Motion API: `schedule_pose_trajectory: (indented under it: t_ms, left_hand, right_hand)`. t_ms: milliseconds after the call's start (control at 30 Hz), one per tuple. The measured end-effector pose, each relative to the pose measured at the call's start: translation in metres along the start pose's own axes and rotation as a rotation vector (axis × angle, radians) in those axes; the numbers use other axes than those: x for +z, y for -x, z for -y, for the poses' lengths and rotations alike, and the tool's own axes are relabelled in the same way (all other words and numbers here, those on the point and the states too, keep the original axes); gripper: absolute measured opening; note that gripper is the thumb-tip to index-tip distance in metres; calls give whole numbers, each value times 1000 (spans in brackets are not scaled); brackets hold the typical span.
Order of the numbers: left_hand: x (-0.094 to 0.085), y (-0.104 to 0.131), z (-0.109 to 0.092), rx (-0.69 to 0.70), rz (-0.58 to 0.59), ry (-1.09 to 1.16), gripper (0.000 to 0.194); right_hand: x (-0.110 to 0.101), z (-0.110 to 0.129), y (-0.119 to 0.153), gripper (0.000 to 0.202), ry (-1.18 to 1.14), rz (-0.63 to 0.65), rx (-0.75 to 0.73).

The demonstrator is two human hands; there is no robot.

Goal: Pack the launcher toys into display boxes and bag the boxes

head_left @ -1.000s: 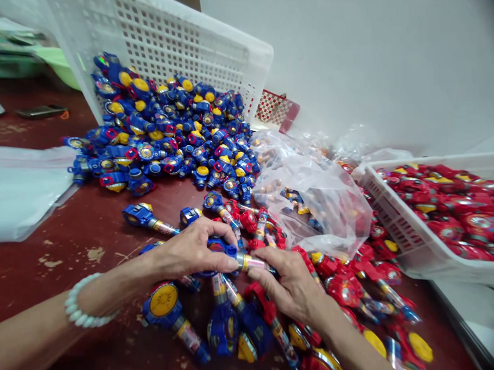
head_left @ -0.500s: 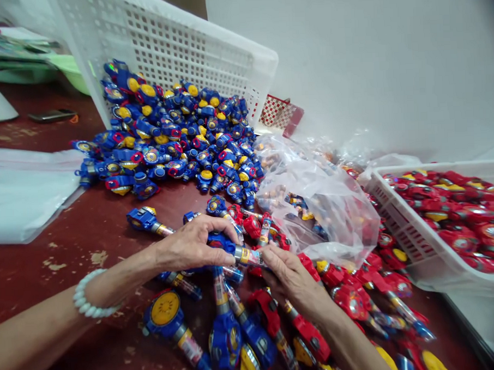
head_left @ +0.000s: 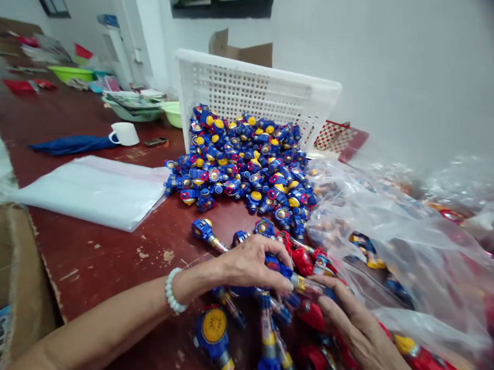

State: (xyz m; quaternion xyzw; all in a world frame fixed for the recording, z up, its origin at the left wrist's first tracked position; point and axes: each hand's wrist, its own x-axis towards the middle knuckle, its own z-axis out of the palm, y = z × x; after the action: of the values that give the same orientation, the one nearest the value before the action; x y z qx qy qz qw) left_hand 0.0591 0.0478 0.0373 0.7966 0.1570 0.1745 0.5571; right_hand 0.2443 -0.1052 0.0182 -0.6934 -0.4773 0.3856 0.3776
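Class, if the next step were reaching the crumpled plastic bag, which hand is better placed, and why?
Probably the right hand: it is nearer the plastic bag; the left hand is farther off. Both hold one blue toy, so the right must let go first.

A blue folded umbrella lies on the dark red, chipped bench, just beside a white mug with its handle toward the umbrella. Right of the mug is a dark phone with an orange bit at one end. Beyond sit a pale green basin heaped with flat items and, farther left, a bright lime basin. A red-and-white checked packet is near the pale wall; an open-topped cardboard box stands at lower left.
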Motion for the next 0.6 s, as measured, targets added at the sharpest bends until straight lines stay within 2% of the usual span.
schedule_pose_trajectory:
  t_ms: [67, 133, 200, 233, 300, 367, 433, 467, 533, 600]
  left_hand:
    - [-4, -1, -2, -58, 2, -70, 31]
    - [-14, 0, -6, 16, -69, -191, 35]
    - [-34, 2, -7, 86, -261, -268, 40]
    - [-48, 3, -4, 61, -405, -264, 40]
    - [-83, 5, 11, -80, -686, -422, 38]
    - [-117, 7, 36, -319, -883, -670, 52]
    - [-140, 10, 62, -614, -752, -778, 65]
    - [-146, 12, 72, -685, -705, -830, 70]
    - [-149, 15, 86, -716, -607, -927, 70]
    - [-144, 16, 92, -654, -579, -988, 63]
  right_hand:
    - [0, 6, -4, 43, 153, 13, -79]
    - [3, 6, -7, 42, 224, 4, -93]
    - [6, 2, -7, 41, 269, -53, -108]
    - [7, -2, -7, 39, 307, -98, -153]
    - [1, -10, -7, 36, 436, -187, -279]
    - [-16, -19, -9, 35, 611, -275, -328]
    - [-45, -28, -16, 35, 749, -368, -249]
    - [-63, -33, -20, 35, 799, -409, -183]
    - [-99, -46, -32, 31, 877, -457, -59]
    - [-128, -61, -45, 23, 957, -439, 50]
